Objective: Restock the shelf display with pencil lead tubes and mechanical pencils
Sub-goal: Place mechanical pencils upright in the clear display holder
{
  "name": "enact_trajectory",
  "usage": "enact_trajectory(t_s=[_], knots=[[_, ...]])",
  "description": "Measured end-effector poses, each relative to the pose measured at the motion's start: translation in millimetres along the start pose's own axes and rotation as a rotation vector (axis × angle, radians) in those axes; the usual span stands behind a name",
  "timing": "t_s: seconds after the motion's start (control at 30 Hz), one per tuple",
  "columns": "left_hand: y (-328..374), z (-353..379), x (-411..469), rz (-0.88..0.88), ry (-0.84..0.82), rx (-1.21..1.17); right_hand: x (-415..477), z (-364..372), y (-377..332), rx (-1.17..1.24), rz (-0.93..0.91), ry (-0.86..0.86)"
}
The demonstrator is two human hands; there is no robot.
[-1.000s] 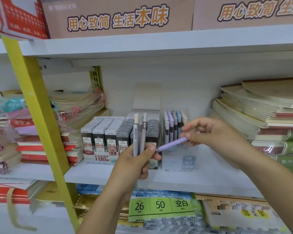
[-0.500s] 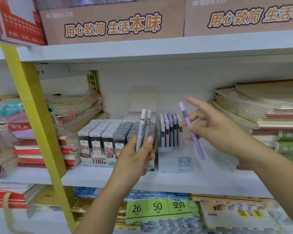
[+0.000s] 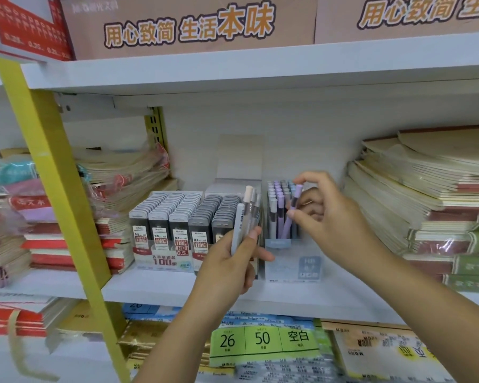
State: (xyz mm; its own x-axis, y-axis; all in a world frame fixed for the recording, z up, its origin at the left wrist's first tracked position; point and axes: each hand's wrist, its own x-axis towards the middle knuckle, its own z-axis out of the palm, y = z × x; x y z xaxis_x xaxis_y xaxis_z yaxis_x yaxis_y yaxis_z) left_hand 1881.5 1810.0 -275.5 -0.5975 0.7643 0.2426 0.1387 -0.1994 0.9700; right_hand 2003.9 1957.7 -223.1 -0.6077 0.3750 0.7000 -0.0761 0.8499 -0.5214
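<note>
A clear display box (image 3: 293, 268) on the white shelf (image 3: 163, 288) holds several upright mechanical pencils (image 3: 275, 208) in purple, grey and blue. My right hand (image 3: 324, 214) pinches a purple mechanical pencil (image 3: 291, 214), its lower end down among the pencils in the box. My left hand (image 3: 233, 264) grips a small bunch of pale pencils (image 3: 245, 217) upright, just left of the box. To the left stands a tray of pencil lead tubes (image 3: 177, 217) in grey and black rows.
Stacks of notebooks (image 3: 432, 194) fill the shelf's right side, and wrapped notebook packs (image 3: 116, 175) the left. A yellow upright post (image 3: 53, 189) crosses the left foreground. Cardboard boxes (image 3: 188, 23) sit on the shelf above. More stock lies on the shelf below.
My right hand took the purple pencil from the left hand's bunch, turned it upright and lowered it into the display box. The left hand has stayed put with its pencils.
</note>
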Motion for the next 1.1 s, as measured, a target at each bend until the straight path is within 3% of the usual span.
enact_trajectory(t_s=[0.47,0.57,0.67,0.8,0.87,0.97,1.03,1.1], knots=[[-2.2,-2.9,-1.6,-0.003,-0.016,-0.037,-1.5,17.7,10.1,-0.235,0.027,-0.03],[0.1,-4.9,-3.8,-0.001,-0.05,-0.078,-1.6,18.7,1.8,-0.316,-0.017,0.057],[4.3,-5.2,-6.3,0.026,-0.106,-0.06,-7.0,18.7,-12.2,-0.094,0.058,0.115],[9.7,1.9,-9.4,0.036,-0.191,-0.013,-12.2,20.4,-30.6,0.387,0.216,-0.05],[9.3,4.2,-10.4,0.015,-0.207,-0.056,-9.8,12.8,-34.6,0.448,0.233,-0.036],[7.2,1.4,-11.5,-0.017,-0.153,-0.095,-2.1,-13.9,-33.4,0.508,0.202,0.173],[4.0,-2.9,-11.2,-0.013,-0.085,-0.051,2.8,-32.4,-28.9,0.454,0.14,0.278],[0.6,-5.0,-10.8,-0.023,-0.045,-0.056,4.8,-38.8,-23.3,0.344,0.095,0.25]])
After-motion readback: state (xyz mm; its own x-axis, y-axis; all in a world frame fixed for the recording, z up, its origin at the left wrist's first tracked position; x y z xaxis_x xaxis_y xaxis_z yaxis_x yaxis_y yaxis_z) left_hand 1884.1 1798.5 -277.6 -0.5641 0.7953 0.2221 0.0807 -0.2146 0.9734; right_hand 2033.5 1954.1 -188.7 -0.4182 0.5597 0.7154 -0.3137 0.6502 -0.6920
